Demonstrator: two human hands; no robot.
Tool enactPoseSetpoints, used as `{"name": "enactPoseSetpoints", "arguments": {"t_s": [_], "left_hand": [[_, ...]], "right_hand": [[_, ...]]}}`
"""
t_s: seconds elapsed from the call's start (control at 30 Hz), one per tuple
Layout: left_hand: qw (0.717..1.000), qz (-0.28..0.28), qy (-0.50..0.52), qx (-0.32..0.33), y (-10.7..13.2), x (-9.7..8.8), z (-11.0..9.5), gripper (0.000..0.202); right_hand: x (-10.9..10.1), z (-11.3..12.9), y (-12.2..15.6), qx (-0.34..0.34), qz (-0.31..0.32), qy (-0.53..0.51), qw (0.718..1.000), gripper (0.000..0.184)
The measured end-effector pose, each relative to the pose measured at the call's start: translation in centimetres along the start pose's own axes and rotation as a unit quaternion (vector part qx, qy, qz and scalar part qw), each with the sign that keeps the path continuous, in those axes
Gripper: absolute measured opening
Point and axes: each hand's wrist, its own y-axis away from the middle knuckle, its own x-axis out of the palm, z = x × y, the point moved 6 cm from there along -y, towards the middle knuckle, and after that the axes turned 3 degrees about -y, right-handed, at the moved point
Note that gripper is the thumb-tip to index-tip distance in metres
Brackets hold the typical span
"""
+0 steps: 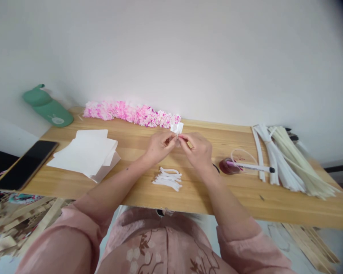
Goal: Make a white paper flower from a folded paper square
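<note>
Both hands meet over the middle of the wooden table. My left hand (161, 145) pinches the lower end of a small white piece (177, 127), paper or cloth, that sticks up and fans out above the fingertips. From the other side, the thumb and forefinger of my right hand (197, 148) close on the same gathered end. What lies right between the fingertips is too small to make out. Just below the hands lies a small pile of short white strips (167, 179). Behind them runs a row of pink and white ruffled flowers (131, 113) along the wall.
White paper sheets (82, 154) and a black phone (27, 164) lie at the left, near a green bottle (48, 105). At right are a small dark red pot (229, 166), a brush-like stick (253, 167), and bundles of white strips (280, 163) and cream strips (303, 163).
</note>
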Motion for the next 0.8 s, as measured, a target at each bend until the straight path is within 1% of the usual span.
{"name": "enactPoseSetpoints", "arguments": {"t_s": [0.13,0.23,0.5,0.7,0.8], "left_hand": [[1.0,-0.003,-0.005,-0.001,0.02,-0.04,-0.05,0.023],[1.0,-0.004,0.015,-0.007,0.02,-0.04,-0.04,0.023],[0.998,-0.009,0.052,-0.029,-0.02,-0.11,0.21,0.022],[0.994,-0.012,0.094,-0.056,0.07,0.19,0.75,0.016],[0.995,-0.013,0.084,-0.057,0.09,0.21,0.74,0.014]], "right_hand": [[-0.1,0.22,0.0,-0.002,0.0,0.009,1.0,0.016],[-0.14,0.26,0.02,0.0,-0.007,0.006,1.0,0.016],[-0.15,-0.18,0.02,0.026,-0.029,-0.056,0.998,0.015],[-0.23,0.09,-0.11,0.015,-0.018,-0.049,0.999,0.018],[-0.28,0.32,-0.1,-0.006,-0.018,-0.036,0.999,0.019]]}}
